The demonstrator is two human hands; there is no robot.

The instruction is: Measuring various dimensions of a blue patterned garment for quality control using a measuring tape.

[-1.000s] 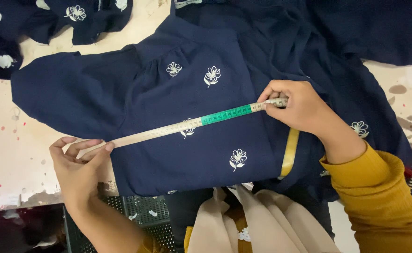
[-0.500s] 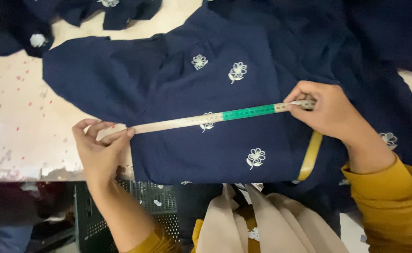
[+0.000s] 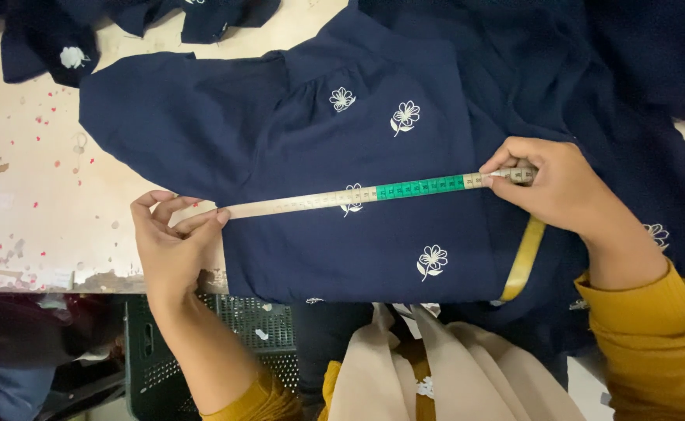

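Observation:
A navy garment point(image 3: 342, 148) with white embroidered flowers lies spread on the worktable point(image 3: 30, 195). A measuring tape point(image 3: 358, 195), beige with a green section, is stretched straight across it. My left hand point(image 3: 172, 242) pinches the tape's left end at the garment's left edge. My right hand point(image 3: 553, 187) pins the tape against the fabric on the right, and the slack yellow part of the tape point(image 3: 523, 261) hangs down below that hand. Both sleeves are mustard yellow.
More navy fabric pieces point(image 3: 61, 39) lie at the table's far left, and more navy cloth point(image 3: 638, 78) at the right. The tabletop is worn, with red specks. A dark perforated crate point(image 3: 233, 343) sits under the table's near edge. Beige cloth point(image 3: 436, 374) hangs at my front.
The view has shifted so the garment and hands sit further right in the frame. The tape stays stretched between both hands in the same grip.

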